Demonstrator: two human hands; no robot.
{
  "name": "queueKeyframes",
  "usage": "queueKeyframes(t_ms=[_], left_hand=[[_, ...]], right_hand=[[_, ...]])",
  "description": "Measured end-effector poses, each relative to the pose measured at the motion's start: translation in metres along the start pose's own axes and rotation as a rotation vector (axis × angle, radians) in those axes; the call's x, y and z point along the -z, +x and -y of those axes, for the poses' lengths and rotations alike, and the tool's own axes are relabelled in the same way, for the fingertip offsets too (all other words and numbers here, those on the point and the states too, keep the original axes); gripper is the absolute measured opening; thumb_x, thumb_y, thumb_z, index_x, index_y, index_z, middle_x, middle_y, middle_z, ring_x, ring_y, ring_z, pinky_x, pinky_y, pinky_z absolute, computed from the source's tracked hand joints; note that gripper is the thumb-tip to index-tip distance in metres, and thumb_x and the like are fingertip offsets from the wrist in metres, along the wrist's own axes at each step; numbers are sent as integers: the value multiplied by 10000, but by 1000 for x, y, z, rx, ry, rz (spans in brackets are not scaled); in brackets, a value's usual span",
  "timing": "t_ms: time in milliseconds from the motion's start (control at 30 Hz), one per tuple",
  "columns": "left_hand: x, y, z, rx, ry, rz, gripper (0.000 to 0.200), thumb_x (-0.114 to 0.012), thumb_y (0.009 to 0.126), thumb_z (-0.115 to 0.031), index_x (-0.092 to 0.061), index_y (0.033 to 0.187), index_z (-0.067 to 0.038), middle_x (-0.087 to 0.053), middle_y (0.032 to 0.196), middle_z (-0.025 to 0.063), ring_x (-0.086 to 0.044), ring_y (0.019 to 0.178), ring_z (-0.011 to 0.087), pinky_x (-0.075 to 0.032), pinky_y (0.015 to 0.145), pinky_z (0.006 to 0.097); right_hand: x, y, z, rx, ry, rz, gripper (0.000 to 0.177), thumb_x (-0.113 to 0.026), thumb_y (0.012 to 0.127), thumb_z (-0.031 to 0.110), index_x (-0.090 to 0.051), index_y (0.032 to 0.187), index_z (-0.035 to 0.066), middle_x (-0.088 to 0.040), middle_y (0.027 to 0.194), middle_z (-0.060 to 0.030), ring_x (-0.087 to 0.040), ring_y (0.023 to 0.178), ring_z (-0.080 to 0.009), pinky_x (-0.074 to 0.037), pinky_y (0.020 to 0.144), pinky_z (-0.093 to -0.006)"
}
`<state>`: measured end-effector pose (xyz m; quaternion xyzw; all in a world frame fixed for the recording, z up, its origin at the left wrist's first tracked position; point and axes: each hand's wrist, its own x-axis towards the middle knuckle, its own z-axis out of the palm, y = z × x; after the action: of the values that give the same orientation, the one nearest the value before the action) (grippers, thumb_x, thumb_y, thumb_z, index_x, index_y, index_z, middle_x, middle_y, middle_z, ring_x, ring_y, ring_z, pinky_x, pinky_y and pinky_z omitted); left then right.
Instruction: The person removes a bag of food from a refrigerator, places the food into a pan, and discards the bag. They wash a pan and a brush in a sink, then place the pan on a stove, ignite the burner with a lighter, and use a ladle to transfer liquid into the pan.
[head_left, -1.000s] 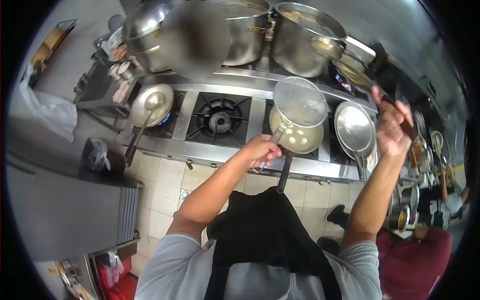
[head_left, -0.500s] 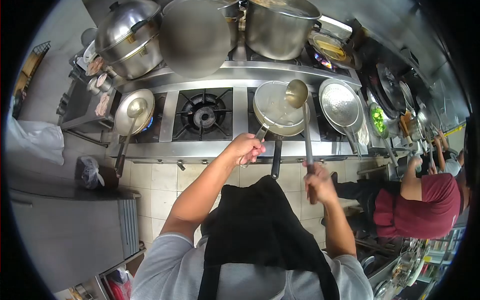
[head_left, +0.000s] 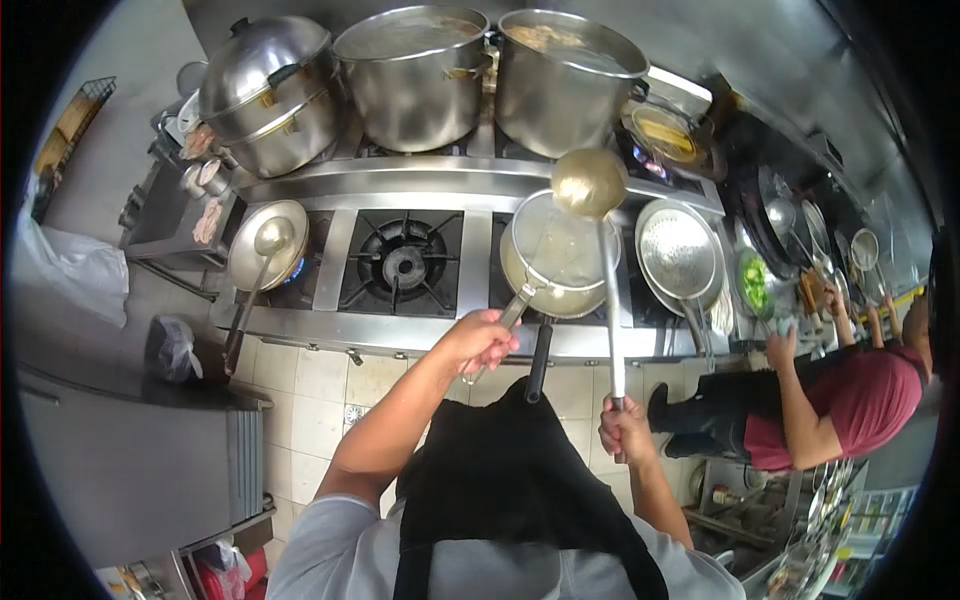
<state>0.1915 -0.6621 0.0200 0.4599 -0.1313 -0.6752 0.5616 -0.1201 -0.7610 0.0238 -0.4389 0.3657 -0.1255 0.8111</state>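
Note:
My left hand (head_left: 483,342) is closed round the handle of a fine mesh strainer (head_left: 552,235), whose round rim lies over a pan (head_left: 565,303) of pale liquid. The pan's black handle (head_left: 539,365) points toward me, with no hand on it. In my right hand (head_left: 627,430) is the dark end of a long ladle handle. The ladle's round bowl (head_left: 590,183) is raised above the far right side of the strainer; its contents cannot be made out clearly.
Behind stand a domed steamer (head_left: 265,95) and two large pots (head_left: 412,80). A pan with a ladle (head_left: 268,245) is at the left, past a bare burner (head_left: 404,265). A perforated strainer (head_left: 678,255) lies right. A co-worker in red (head_left: 875,400) stands far right.
The ladle has risen and moved slightly left, toward the strainer. My right hand is lower in view. The view has shifted, and the co-worker's arms have moved.

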Motion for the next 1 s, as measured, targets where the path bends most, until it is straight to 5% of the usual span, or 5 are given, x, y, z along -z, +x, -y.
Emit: queueKeyframes(t_ms=[167, 400, 767, 933, 1000], left_hand=[[-16, 3, -6, 13, -43, -52, 329, -456, 772, 18, -472, 1098, -28, -560, 754, 71, -428, 430, 48, -375, 335, 214], [-36, 8, -8, -25, -91, -63, 280, -494, 772, 4, -461, 1049, -15, -558, 719, 67, -431, 414, 52, -400, 327, 231], [-52, 0, 4, -27, -166, -163, 274, -482, 800, -10, -461, 1072, 7, -553, 697, 68, -429, 403, 59, -397, 315, 227], [-54, -7, -6, -42, -128, -165, 310, -453, 828, -6, -445, 1138, 11, -560, 696, 81, -460, 421, 88, -408, 344, 234], [-66, -9, -8, -25, -86, -198, 324, -447, 820, -8, -457, 1144, 12, -561, 696, 80, -472, 419, 96, -408, 350, 229]], right_hand=[[-28, 93, 158, 271, 187, 213, 154, -449, 845, 141, -491, 969, 61, -384, 488, 18, -316, 301, -91, -251, 248, -240], [-78, 328, 412, 1017, -1434, -560, 332, -470, 771, 247, -629, 783, -45, -627, 763, -242, -622, 782, -341, -481, 740, -438], [-74, 461, 456, 793, -2454, -298, 242, -544, 741, 166, -681, 871, 15, -652, 888, -205, -641, 833, -309, -504, 738, -378], [-112, 309, 399, 817, -1524, -675, 312, -632, 703, 207, -676, 970, 53, -635, 967, -236, -629, 971, -264, -487, 816, -401], [-100, 255, 350, 1225, -1260, -444, 399, -519, 821, 381, -617, 712, 10, -558, 523, -94, -554, 500, -193, -431, 514, -306]])
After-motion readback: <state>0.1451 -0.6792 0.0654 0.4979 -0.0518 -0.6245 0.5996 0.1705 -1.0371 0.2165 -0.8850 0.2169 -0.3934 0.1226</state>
